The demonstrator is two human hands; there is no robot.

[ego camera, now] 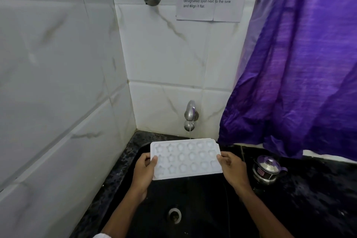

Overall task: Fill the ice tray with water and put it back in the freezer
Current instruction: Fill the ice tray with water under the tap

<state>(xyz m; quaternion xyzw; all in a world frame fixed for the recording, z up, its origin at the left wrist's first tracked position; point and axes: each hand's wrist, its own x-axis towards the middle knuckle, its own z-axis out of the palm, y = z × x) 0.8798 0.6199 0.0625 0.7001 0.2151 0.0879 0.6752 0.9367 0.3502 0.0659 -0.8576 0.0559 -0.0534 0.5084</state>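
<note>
Head cam: you've got the ice tray over the black sink, both hands on it. Left hand grips the left short edge, thumb on top; right hand grips the right edge. Thin stream from the tap meets the tray's far rim. Steel pot sits on the bench to your right.

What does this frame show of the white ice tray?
The white rectangular plastic ice tray has three rows of six moulds, star-shaped at its left, rounder rightward. It is held nearly level above the black sink, the left hand gripping one short edge, the right hand the other. Water from the steel tap falls at its far edge.
</note>
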